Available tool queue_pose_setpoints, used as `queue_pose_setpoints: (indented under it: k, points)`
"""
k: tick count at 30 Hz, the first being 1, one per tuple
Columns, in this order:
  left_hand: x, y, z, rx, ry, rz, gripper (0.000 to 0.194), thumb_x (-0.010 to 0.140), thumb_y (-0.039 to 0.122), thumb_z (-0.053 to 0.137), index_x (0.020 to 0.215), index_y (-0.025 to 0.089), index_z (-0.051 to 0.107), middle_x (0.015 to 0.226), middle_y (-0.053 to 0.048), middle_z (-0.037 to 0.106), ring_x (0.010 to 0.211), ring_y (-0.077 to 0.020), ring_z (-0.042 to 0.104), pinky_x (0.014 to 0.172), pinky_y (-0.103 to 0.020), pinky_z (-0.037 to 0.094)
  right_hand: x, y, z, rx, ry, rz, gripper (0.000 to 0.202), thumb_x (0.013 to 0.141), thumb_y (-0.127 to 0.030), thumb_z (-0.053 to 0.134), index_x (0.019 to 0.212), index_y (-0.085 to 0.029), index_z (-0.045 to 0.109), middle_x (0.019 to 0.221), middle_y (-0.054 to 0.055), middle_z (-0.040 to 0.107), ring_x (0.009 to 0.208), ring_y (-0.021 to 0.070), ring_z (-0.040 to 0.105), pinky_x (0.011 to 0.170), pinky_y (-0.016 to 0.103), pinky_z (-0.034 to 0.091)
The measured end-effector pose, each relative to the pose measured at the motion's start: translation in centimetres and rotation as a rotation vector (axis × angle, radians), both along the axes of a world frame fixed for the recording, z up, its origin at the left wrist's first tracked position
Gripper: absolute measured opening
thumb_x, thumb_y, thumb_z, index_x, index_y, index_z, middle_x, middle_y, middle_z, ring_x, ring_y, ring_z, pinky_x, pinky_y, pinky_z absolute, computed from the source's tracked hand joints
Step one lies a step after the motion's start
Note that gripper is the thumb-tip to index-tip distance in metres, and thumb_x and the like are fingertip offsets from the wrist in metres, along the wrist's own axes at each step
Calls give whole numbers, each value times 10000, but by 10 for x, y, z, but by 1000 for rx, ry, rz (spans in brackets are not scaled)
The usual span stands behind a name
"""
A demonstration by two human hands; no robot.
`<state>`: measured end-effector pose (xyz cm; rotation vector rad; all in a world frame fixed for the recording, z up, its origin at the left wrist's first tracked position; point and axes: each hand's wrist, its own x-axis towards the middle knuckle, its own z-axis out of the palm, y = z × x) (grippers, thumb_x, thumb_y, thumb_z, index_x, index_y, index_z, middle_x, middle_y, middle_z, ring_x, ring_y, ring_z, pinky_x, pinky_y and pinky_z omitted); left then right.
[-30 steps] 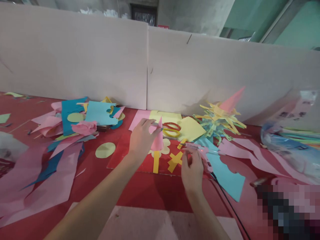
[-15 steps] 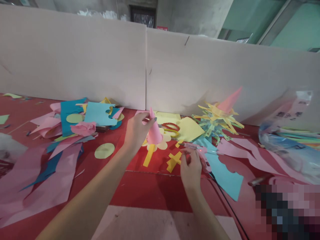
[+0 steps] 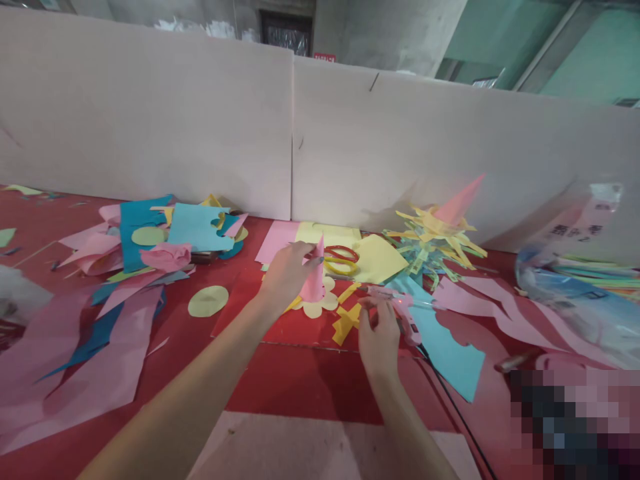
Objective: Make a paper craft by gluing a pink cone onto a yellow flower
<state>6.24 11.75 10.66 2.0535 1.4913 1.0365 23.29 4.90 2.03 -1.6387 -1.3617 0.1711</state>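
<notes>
Red surface point(image 3: 310, 387) littered with paper scraps: my left hand point(image 3: 287, 273) pinches the pink cone point(image 3: 314, 283) above a yellow flower cutout point(image 3: 323, 303); my right hand point(image 3: 380, 337) grips a glue gun point(image 3: 403, 313) beside it.

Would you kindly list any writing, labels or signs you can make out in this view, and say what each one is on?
Nothing can be read for certain.
Dark printed characters on the clear plastic bag at the right: too blurred to read.
Small red sign above the partition board: too small to read.
No writing shows on the pink paper cone in the left hand or the pink glue gun by the right hand.
</notes>
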Motion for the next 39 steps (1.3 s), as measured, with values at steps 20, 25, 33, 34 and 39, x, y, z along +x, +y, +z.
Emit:
queue_pose_setpoints:
  k: [20, 25, 33, 34, 39]
  points:
    - [-20, -43, -65, 29, 113, 165, 170, 849, 222, 439, 878, 205, 606, 928, -26, 607, 867, -160, 552, 773, -293, 411, 1, -6, 8, -102, -166, -49, 224, 825, -310, 434, 900, -204, 616, 844, 38, 596, 693, 152, 517, 617, 257, 372]
    - [-29, -41, -91, -17, 244, 196, 182, 858, 238, 430, 867, 197, 607, 874, -30, 614, 867, -181, 543, 764, -317, 377, 15, -1, 5, -145, -254, -109, 208, 818, -319, 462, 817, -206, 636, 787, 36, 601, 691, 157, 523, 604, 258, 356]
    - [-33, -38, -96, -57, 294, 170, 146, 837, 240, 459, 885, 226, 597, 919, -26, 608, 871, -193, 543, 739, -324, 354, 10, 1, -3, -345, -316, -121, 232, 807, -364, 508, 975, -239, 607, 921, 38, 599, 764, 173, 563, 516, 253, 302]
    - [-33, -38, -96, -60, 293, 168, 146, 836, 243, 461, 892, 227, 595, 921, -27, 606, 868, -192, 543, 738, -325, 353, 9, 2, -3, -366, -313, -118, 241, 802, -371, 516, 987, -240, 598, 931, 38, 592, 770, 173, 563, 509, 250, 297]
    - [-34, -38, -97, -70, 303, 167, 145, 830, 241, 471, 907, 225, 593, 923, -32, 599, 866, -197, 542, 737, -332, 353, 7, 2, -4, -365, -255, -98, 167, 789, -354, 530, 880, -221, 576, 866, 20, 566, 735, 160, 551, 511, 243, 291]
